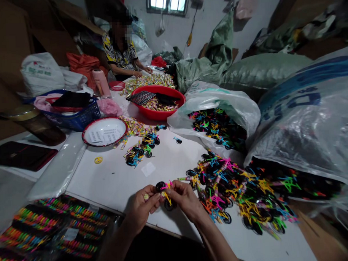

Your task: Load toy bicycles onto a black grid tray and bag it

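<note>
Close to the table's front edge, both hands hold a small toy bicycle (168, 197) with yellow and pink parts and black wheels. My left hand (141, 207) pinches it from the left, a ring on one finger. Gripping from the other side is my right hand (185, 199); its fingertips cover part of the frame. To the right spreads a heap of colourful toy bicycles (218, 182) mixed with small printed tubes. A smaller cluster of toy bicycles (143, 148) lies ahead, and a single blue toy bicycle (177, 140) sits apart from it.
A white plate with a red rim (105, 143) and a red basin (162, 115) stand farther back. An open white sack (187, 107) of toy bicycles is on the right. Packed bags of coloured toys (66, 225) lie lower left. A person (121, 58) works at the far end.
</note>
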Demonstrator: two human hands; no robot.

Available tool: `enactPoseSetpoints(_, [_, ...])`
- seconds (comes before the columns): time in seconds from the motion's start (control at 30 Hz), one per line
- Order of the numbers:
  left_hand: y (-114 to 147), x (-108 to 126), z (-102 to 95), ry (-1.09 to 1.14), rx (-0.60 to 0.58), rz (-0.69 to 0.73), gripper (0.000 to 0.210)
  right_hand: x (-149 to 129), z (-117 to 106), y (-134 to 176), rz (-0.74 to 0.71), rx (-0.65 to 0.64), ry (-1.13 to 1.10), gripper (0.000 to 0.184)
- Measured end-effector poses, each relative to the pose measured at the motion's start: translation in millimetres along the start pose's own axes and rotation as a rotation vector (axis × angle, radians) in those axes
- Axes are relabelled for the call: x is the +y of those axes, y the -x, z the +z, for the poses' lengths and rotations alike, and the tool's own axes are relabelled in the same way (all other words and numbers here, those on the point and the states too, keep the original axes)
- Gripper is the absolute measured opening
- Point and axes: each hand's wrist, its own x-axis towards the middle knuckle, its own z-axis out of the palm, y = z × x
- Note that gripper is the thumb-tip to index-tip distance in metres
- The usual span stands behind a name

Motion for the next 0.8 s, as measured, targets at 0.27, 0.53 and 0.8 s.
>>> enactPoseSetpoints(0.27, [-10.5,2.9,9.7,-0.277,0.126,0.026,0.030,10.4,-1.6,-8.2,-0.112,0.164,0.165,0.037])
enactPoseSetpoints(0.53, [-20.0,18.9,-1.1,0.185,0.204,-0.064,0.077,-107.6,-156.9,25.8,0.042,0.791,1.514,0.020])
enactPoseSetpoints(0.8, [-51.3,-18.9,5.1,-0.225,0.135,0.105,0.083,-57.5,-63.8,-165.8,-0.072,0.312,1.522,0.036])
